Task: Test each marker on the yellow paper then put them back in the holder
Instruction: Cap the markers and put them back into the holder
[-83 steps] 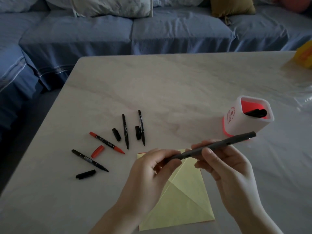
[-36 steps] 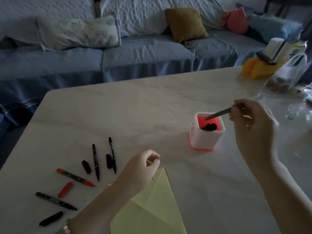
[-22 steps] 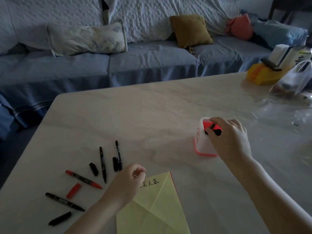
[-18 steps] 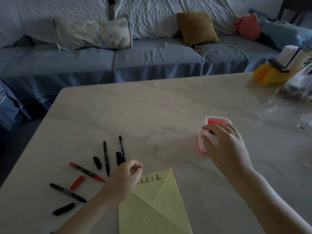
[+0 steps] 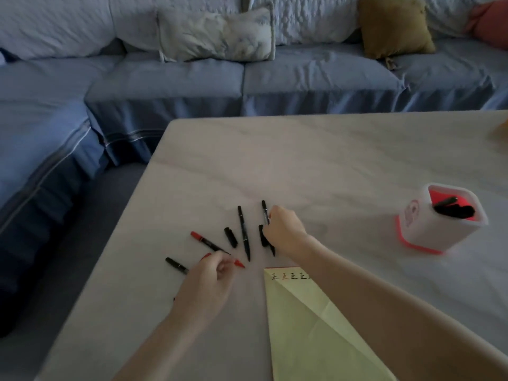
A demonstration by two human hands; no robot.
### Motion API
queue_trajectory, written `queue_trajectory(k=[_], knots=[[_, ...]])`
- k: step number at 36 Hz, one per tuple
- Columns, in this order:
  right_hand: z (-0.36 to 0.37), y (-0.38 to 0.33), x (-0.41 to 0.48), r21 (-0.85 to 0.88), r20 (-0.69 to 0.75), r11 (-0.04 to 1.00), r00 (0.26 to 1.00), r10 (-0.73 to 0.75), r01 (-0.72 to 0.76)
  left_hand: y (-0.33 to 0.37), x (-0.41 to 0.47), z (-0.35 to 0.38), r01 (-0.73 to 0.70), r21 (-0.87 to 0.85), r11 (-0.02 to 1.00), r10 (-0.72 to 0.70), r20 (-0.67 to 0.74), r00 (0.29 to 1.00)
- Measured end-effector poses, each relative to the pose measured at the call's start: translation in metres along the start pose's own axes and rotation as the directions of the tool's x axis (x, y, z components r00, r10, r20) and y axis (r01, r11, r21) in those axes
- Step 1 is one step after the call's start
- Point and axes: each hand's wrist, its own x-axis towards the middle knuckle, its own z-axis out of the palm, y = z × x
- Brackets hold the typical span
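Observation:
My right hand [image 5: 283, 229] curls round the rightmost black marker [image 5: 264, 209], which lies uncapped on the table with its black cap [image 5: 262, 235] beside it. My left hand [image 5: 211, 281] has its fingers curled over the red cap [image 5: 206, 256], next to the uncapped red marker [image 5: 209, 244]. A second black marker [image 5: 244, 232] and its cap [image 5: 231, 237] lie between my hands. A third black marker [image 5: 176, 264] pokes out left of my left hand. The folded yellow paper [image 5: 316, 325] carries several test marks along its top edge. At the right, the white and red holder [image 5: 420, 229] holds capped black markers [image 5: 450, 207].
The pale marble table [image 5: 330, 160] ends at a rounded corner on the left, with floor and a blue sofa [image 5: 302, 78] beyond. Pillows lie on the sofa. A yellow object [image 5: 502, 130] shows at the right edge of the table.
My right hand dropped the marker into the holder, then crossed left and closed on the rightmost black marker. My left hand moved from the paper's corner to the red cap.

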Motion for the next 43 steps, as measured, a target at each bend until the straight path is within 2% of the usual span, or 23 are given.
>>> queue_trajectory(k=[3,9,15,21,25,28,32,35,39,43], knots=[[0.002,-0.003,0.007,-0.021,0.048,0.999,0.998,0.029,-0.028,-0.003,0.000,0.000,-0.007,-0.007,1.000,0.007,-0.013,1.000],[0.000,0.015,0.007,0.055,0.030,0.994,0.995,0.093,-0.094,0.005,0.008,0.008,-0.005,0.008,1.000,0.005,-0.053,0.999],[-0.024,0.047,-0.013,0.228,0.028,0.958,0.984,0.174,-0.176,0.033,0.040,0.031,-0.076,0.209,0.975,0.106,-0.138,0.985],[-0.050,0.086,-0.052,0.418,-0.035,0.899,0.987,0.159,-0.130,0.055,0.073,0.053,-0.074,0.464,0.883,0.104,-0.038,0.994],[-0.063,0.104,-0.073,0.545,-0.112,0.831,0.973,0.201,-0.109,0.058,0.078,0.064,-0.045,0.527,0.849,0.057,-0.006,0.998],[-0.070,0.111,-0.089,0.670,-0.148,0.740,0.964,0.222,-0.067,0.059,0.072,0.071,-0.084,0.420,0.904,0.086,0.015,0.996],[-0.075,0.115,-0.110,0.818,-0.219,0.574,0.943,0.252,0.037,0.078,0.045,0.067,-0.040,0.037,0.999,0.038,0.050,0.998],[-0.079,0.113,-0.125,0.877,-0.293,0.457,0.918,0.267,0.147,0.093,0.020,0.060,-0.035,-0.207,0.978,0.061,0.123,0.991],[-0.087,0.107,-0.145,0.901,-0.374,0.320,0.898,0.232,0.293,0.107,-0.013,0.051,-0.046,-0.452,0.891,0.160,0.218,0.963],[-0.091,0.099,-0.158,0.892,-0.433,0.236,0.877,0.207,0.385,0.110,-0.033,0.052,-0.082,-0.509,0.857,0.224,0.225,0.948]])
